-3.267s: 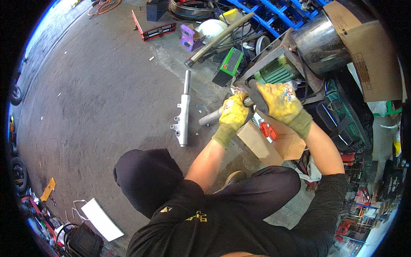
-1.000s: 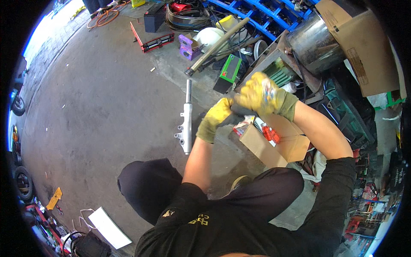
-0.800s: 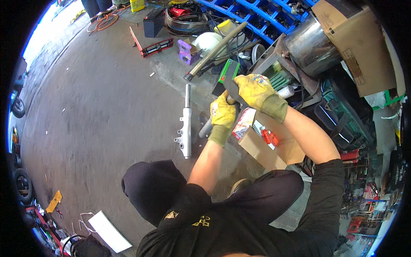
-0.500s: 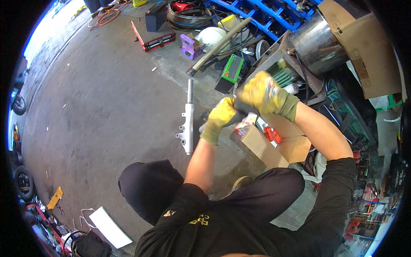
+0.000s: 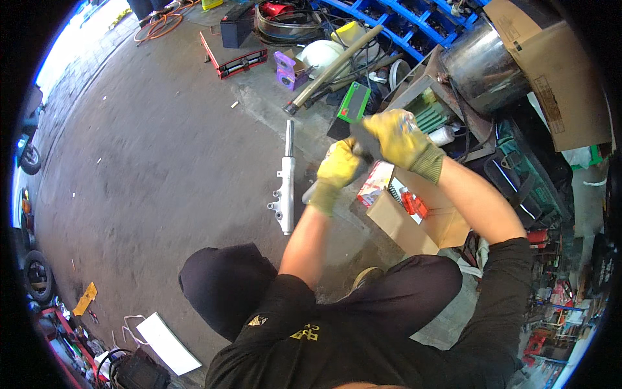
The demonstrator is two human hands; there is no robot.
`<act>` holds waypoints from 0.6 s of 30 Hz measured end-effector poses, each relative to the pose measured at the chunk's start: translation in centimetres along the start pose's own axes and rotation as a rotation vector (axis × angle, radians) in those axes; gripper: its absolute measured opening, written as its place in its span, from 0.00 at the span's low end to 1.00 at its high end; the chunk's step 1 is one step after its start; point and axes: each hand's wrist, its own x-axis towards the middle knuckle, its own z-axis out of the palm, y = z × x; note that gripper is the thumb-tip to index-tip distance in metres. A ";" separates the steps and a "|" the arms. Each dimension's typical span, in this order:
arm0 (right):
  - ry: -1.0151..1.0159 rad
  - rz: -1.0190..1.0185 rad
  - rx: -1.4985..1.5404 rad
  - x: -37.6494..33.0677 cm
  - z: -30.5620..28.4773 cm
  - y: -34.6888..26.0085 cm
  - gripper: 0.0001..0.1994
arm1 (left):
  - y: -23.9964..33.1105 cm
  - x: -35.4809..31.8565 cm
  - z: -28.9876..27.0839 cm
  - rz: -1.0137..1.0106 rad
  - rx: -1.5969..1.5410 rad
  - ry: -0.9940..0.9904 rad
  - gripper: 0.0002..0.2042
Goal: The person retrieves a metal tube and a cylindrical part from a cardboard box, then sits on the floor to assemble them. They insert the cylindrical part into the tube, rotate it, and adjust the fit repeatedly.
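Note:
Both my hands wear yellow work gloves with dark grey palms, and they are close together over the floor. My left hand is closed. A silver-grey rounded end shows beside its wrist; whether it belongs to what I grip is unclear. My right hand is closed too, just right of and a little beyond the left, its dark palm side turned toward it. What lies between the fingers is hidden by the gloves. Left of my hands, a silver motorcycle fork leg lies on the floor, its bright tube pointing away from me.
An opened cardboard box holding a red part sits under my right forearm. Beyond my hands are a green-topped black battery, a long pole and a metal drum. A white panel lies at lower left.
My right hand has shifted slightly and turned, so more of its dark palm side shows. The left has moved only a little. The fork leg stays where it was.

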 end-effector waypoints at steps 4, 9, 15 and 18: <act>-0.123 0.438 -0.172 2.2 0.9 -0.4 0.14 | 2.5 0.4 2.8 0.024 0.367 0.489 0.24; -0.287 -0.419 -0.334 0.0 -2.4 0.0 0.12 | 0.7 -0.3 -3.6 0.154 -0.320 -0.699 0.20; -0.077 0.317 0.111 -2.0 1.0 2.0 0.12 | 3.1 -0.9 3.5 0.022 0.112 0.154 0.16; -0.192 0.475 0.033 2.3 0.1 0.2 0.16 | 0.5 1.7 2.6 0.116 0.140 0.316 0.13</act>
